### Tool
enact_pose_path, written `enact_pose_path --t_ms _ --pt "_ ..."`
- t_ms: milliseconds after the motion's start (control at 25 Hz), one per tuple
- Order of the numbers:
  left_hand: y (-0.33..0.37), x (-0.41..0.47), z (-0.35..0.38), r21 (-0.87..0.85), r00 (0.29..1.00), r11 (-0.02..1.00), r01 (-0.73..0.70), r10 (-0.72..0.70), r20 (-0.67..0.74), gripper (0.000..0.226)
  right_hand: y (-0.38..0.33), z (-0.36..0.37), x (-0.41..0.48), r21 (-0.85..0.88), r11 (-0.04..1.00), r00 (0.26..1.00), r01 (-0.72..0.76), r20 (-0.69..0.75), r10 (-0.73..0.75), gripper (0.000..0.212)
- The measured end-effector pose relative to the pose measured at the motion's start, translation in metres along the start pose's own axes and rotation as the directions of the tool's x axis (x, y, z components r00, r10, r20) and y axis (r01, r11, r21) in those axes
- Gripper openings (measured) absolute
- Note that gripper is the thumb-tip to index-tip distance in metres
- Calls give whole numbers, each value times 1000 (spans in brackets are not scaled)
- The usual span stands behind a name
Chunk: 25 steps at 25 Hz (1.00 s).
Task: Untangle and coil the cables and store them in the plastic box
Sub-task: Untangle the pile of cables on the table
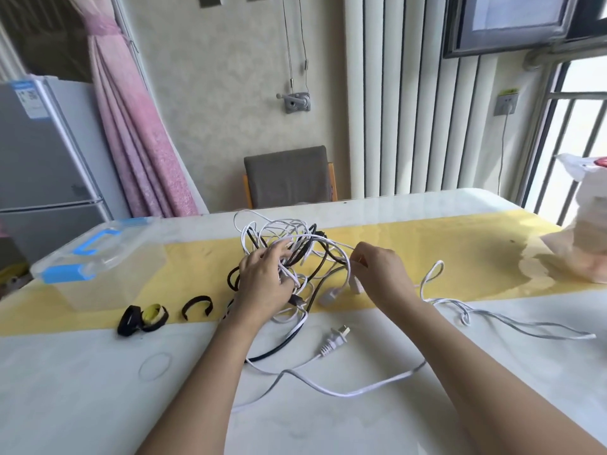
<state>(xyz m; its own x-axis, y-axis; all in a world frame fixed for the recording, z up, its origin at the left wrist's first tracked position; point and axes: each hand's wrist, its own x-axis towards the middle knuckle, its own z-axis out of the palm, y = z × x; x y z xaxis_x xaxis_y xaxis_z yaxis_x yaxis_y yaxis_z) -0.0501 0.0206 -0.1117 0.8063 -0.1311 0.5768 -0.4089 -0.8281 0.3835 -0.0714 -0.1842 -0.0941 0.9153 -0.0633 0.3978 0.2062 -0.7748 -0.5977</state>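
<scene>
Tangle [312, 257] on white table [98, 389]: my left hand [262, 284] grips it, my right hand [381, 270] pinches one cable [356, 286]; three straps [197, 307], one box [98, 257].

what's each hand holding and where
Left hand grips strands on the left of the cable tangle; right hand pinches a white cable beside its connector.

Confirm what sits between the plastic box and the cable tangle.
Head view: bare yellow runner directly between plastic box and cable tangle. Just nearer the camera lie curled black straps.
</scene>
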Motion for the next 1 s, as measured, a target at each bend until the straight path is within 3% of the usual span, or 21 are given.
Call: enact_pose_path --t_ms 80,200,280,360,400,440,520,600,680,720,800,880,960,1000 --pt "0 1 -2 -78 994 997 31 -38 -100 59 -1 -6 1 105 994 1000 -14 23 12 14" --pt "-6 4 -7 -97 963 985 141 -159 -219 50 -11 -32 2 344 935 990 85 -136 -40 16" --pt "-16 7 -16 -242 878 911 334 -394 -271 47 -4 -61 5 588 802 934 106 -335 122 16" --pt "-29 11 -30 -487 699 716 500 -666 -261 41 19 -91 8 744 662 810 92 -442 385 18" --pt "-35 11 -35 -505 658 672 541 -713 -243 41 31 -101 8 754 655 766 43 -445 463 18" --pt "-38 10 -37 -476 668 680 558 -708 -227 39 41 -106 9 731 681 757 -33 -427 494 17" --pt "-36 8 -39 -458 751 740 493 -628 -206 31 53 -103 10 585 784 813 -207 -343 470 19" --pt "-24 5 -40 -412 819 809 419 -533 -213 27 53 -85 10 116 933 884 -342 -298 361 29" --pt "-14 3 -44 -238 842 896 375 -437 -317 26 45 -67 4 -388 875 948 -290 -242 207 55" --pt "-10 1 -46 -156 837 922 355 -388 -387 26 40 -59 3 -492 848 977 -195 -177 122 65" --pt "-5 -1 -49 -47 820 961 271 -256 -511 33 37 -39 7 -471 880 998 53 62 -27 71" --pt "3 -1 -46 -2 827 998 60 -51 -560 29 39 -13 10 -384 904 947 189 315 -64 61" --pt "16 0 -35 -13 867 981 -195 166 -470 21 44 5 11 -403 884 898 238 439 -41 45" --pt "23 0 -28 -37 900 960 -279 248 -359 26 45 10 10 -390 889 897 241 438 -51 39"
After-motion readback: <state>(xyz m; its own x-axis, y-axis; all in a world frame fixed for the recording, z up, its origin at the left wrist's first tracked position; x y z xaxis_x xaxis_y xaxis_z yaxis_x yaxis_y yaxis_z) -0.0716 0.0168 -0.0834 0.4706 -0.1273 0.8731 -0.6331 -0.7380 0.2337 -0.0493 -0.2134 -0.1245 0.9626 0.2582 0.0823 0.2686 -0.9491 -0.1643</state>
